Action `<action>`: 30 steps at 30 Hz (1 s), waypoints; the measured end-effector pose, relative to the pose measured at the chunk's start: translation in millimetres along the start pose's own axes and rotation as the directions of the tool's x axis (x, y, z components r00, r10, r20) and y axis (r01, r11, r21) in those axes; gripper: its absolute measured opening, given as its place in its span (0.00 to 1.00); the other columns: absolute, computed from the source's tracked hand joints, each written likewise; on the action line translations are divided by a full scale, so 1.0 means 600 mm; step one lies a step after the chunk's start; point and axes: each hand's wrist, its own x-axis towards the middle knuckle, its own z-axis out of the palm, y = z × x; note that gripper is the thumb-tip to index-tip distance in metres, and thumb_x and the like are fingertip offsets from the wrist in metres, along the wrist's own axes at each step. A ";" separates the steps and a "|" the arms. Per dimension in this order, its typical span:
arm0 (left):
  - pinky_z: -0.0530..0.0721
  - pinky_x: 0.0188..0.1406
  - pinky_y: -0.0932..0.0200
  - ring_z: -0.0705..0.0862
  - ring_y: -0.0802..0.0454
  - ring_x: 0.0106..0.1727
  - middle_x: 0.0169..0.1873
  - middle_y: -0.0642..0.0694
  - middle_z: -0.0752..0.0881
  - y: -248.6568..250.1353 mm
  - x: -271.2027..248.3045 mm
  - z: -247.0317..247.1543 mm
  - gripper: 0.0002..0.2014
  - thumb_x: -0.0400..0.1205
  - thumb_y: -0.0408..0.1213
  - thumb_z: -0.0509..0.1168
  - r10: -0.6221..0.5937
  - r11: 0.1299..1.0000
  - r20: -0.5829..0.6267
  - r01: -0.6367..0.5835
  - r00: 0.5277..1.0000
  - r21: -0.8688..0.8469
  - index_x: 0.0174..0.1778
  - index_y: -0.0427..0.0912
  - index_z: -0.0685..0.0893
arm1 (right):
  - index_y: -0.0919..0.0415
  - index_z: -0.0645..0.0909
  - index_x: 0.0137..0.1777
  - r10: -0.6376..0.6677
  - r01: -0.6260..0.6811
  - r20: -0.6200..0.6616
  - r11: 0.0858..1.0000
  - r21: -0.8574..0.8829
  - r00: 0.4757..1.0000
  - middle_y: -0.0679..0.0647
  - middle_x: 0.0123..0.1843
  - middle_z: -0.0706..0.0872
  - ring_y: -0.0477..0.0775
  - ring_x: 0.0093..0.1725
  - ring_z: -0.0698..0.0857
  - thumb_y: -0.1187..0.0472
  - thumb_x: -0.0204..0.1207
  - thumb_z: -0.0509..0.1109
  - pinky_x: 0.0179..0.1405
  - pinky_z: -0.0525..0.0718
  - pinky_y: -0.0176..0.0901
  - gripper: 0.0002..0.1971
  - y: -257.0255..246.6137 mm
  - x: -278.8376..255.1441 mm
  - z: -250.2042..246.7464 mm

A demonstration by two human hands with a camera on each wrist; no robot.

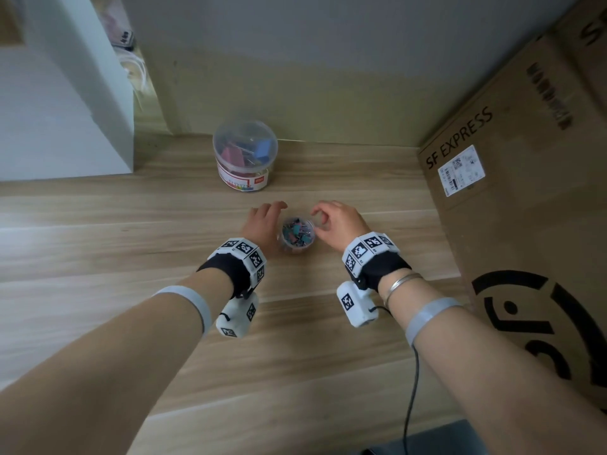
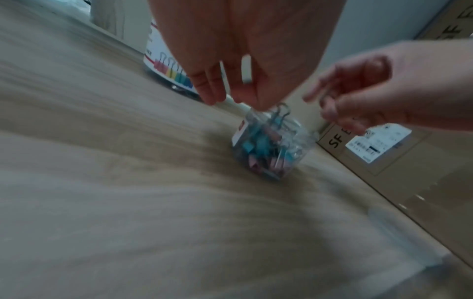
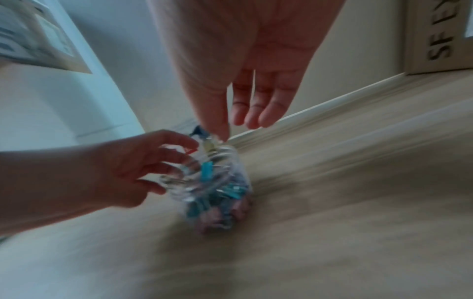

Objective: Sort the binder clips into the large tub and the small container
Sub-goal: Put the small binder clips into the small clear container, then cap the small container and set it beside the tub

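Note:
A small clear container (image 1: 297,236) (image 2: 268,149) (image 3: 217,192), open on top and full of small blue and pink binder clips, stands on the wooden table between my hands. My left hand (image 1: 262,221) (image 3: 115,172) is at its left side, fingers curled round the rim. My right hand (image 1: 338,221) (image 2: 384,97) hovers just right of the rim, and thumb and forefinger seem to pinch a small pinkish clip (image 2: 329,107); the blur leaves this unsure. The large tub (image 1: 244,159) (image 2: 163,62), clear, lidded and holding big clips, stands farther back.
A big SF Express cardboard box (image 1: 525,192) walls off the right side. A white cabinet (image 1: 65,110) stands at the back left and a wall runs behind the tub. A black cable (image 1: 412,389) hangs from my right wrist.

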 end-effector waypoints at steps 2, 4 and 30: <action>0.72 0.73 0.45 0.69 0.40 0.73 0.73 0.44 0.73 -0.005 0.001 0.019 0.44 0.67 0.46 0.77 -0.014 1.000 0.044 0.013 0.999 0.025 0.77 0.50 0.60 | 0.54 0.78 0.61 0.147 -0.134 0.066 0.977 -0.168 0.987 0.53 0.58 0.81 0.55 0.54 0.83 0.61 0.73 0.71 0.52 0.83 0.48 0.17 0.033 -0.011 -0.006; 0.73 0.73 0.43 0.69 0.41 0.75 0.74 0.44 0.73 -0.005 0.000 0.033 0.44 0.68 0.45 0.76 -0.035 0.999 0.054 0.036 0.998 -0.011 0.78 0.52 0.59 | 0.50 0.72 0.67 0.308 -0.233 0.174 0.907 -0.350 0.935 0.54 0.67 0.76 0.60 0.63 0.79 0.55 0.69 0.74 0.57 0.81 0.51 0.26 0.070 -0.030 -0.007; 0.80 0.61 0.53 0.83 0.42 0.63 0.65 0.44 0.82 0.007 -0.012 0.030 0.37 0.67 0.42 0.77 -0.060 0.990 0.146 0.078 0.987 -0.115 0.71 0.47 0.70 | 0.59 0.71 0.34 -0.062 0.058 0.038 0.994 0.096 0.997 0.56 0.72 0.72 0.52 0.69 0.76 0.58 0.64 0.80 0.65 0.68 0.34 0.18 -0.014 -0.030 0.042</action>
